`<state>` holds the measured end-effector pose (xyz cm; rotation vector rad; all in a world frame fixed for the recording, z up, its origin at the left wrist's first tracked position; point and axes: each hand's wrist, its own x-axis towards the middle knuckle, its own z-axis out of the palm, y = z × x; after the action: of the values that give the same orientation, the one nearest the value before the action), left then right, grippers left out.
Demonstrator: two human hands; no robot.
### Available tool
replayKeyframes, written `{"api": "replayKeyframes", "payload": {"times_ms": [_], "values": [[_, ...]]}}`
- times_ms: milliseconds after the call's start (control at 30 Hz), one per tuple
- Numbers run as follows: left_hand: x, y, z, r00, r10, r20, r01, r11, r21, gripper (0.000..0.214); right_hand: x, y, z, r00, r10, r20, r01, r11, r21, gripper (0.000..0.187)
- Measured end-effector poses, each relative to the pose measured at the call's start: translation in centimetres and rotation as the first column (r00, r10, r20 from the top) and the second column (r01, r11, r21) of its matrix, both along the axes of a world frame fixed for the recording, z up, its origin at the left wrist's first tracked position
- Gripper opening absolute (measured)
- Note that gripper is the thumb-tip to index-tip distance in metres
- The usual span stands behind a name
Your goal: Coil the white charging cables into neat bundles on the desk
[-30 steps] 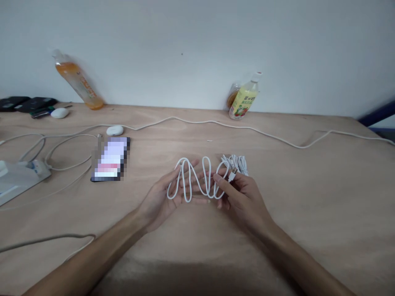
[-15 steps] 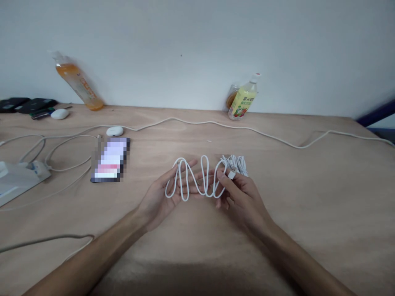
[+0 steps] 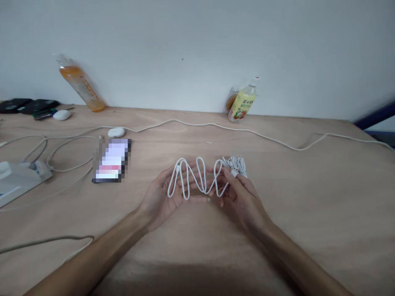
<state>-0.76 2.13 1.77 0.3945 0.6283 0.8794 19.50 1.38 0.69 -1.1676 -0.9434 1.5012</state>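
A white USB cable [image 3: 202, 176] zigzags in loose loops between my hands, above the table. My left hand [image 3: 160, 197] holds its left loops, with long fingers stretched out underneath them. A small white connector end [image 3: 178, 168] shows near that thumb. My right hand [image 3: 243, 193] pinches the cable's USB plug [image 3: 234, 172] between thumb and fingers, its other fingers curled below. Just behind the right hand lies a bundle of coiled white cables [image 3: 240, 162] on the table, partly hidden by the hand.
A phone [image 3: 112, 160] and a white earbud case [image 3: 116, 132] lie to the left, near a power strip [image 3: 18, 181] with cords. An orange drink bottle [image 3: 82, 88] and a yellow one [image 3: 243, 102] lean by the wall. A long white cord [image 3: 212, 124] crosses the table.
The right-hand loops have shifted and spread as the right fingers moved slightly with the plug. My left hand stays under the cable. The whole view has moved a little.
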Motion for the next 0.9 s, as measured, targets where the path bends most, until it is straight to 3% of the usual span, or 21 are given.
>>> {"api": "replayKeyframes", "payload": {"times_ms": [200, 533, 767, 900], "values": [[0.24, -0.12, 0.17, 0.999, 0.013, -0.051, -0.012, 1.0, 0.025, 0.041, 0.13, 0.11, -0.23, 1.0, -0.002, -0.005, 0.002, 1.0, -0.013, 0.063], [0.72, -0.43, 0.36, 0.977, 0.133, -0.166, -0.141, 0.989, -0.036, 0.027, 0.16, 0.09, -0.42, 1.0, -0.002, 0.005, 0.002, 1.0, -0.014, 0.06], [0.75, -0.33, 0.21, 0.986, 0.122, -0.116, -0.122, 0.993, 0.009, 0.01, 0.22, 0.12, -0.44, 1.0, 0.001, -0.009, -0.001, 1.0, -0.023, 0.061], [0.59, -0.4, 0.21, 0.996, 0.061, -0.058, -0.06, 0.998, 0.021, 0.012, 0.11, -0.02, -0.24, 1.0, -0.001, -0.018, 0.0, 1.0, -0.031, 0.059]]}}
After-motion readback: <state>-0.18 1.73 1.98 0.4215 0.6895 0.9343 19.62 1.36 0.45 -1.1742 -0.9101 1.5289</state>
